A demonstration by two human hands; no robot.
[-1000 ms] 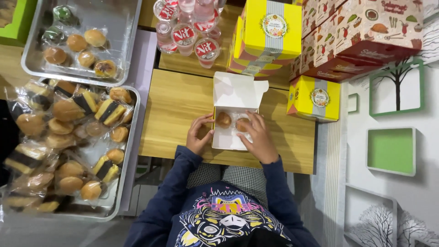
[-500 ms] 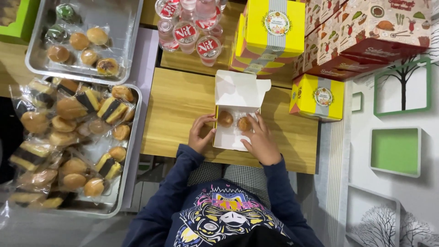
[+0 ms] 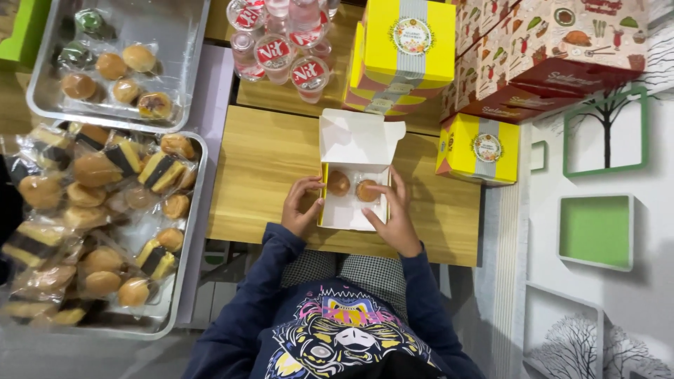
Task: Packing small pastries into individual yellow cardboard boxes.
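Left hand [image 3: 300, 205] now curls onto the open white box's [image 3: 353, 210] left wall (fingertips over the rim), off the table earlier.
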